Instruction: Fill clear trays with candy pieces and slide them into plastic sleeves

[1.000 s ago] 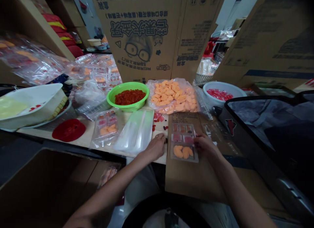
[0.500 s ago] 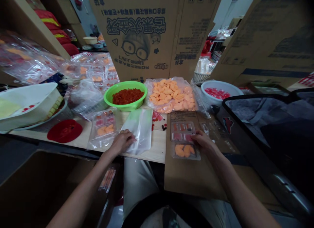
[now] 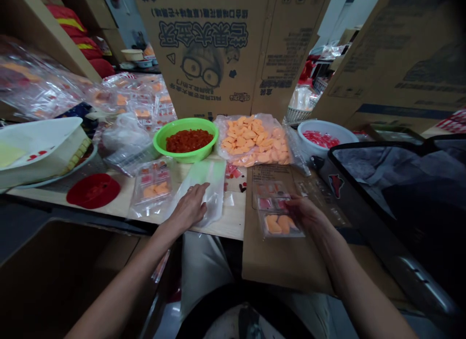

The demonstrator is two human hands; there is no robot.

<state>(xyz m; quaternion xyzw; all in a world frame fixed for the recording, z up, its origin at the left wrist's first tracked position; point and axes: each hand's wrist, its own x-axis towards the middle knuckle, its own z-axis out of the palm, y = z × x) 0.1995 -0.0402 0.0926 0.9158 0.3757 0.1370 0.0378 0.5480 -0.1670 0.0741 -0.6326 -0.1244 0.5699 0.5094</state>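
Note:
My left hand lies flat with its fingers on a clear plastic bag, which has a green tint at its far end. My right hand grips the edge of a clear compartment tray holding orange pieces and red pieces. That tray rests on a flattened cardboard sheet. Left of the bag stands a similar filled tray. Farther back are a green bowl of diced red pieces and a clear bag of orange pieces.
A white bowl of red pieces stands back right, beside a black-rimmed bin holding grey fabric. At left are a white tray, a red round lid and piled plastic packs. Cardboard boxes rise behind the wooden table.
My left hand has moved left from the table onto the plastic bag. My right hand has shifted the tray slightly toward me and to the right.

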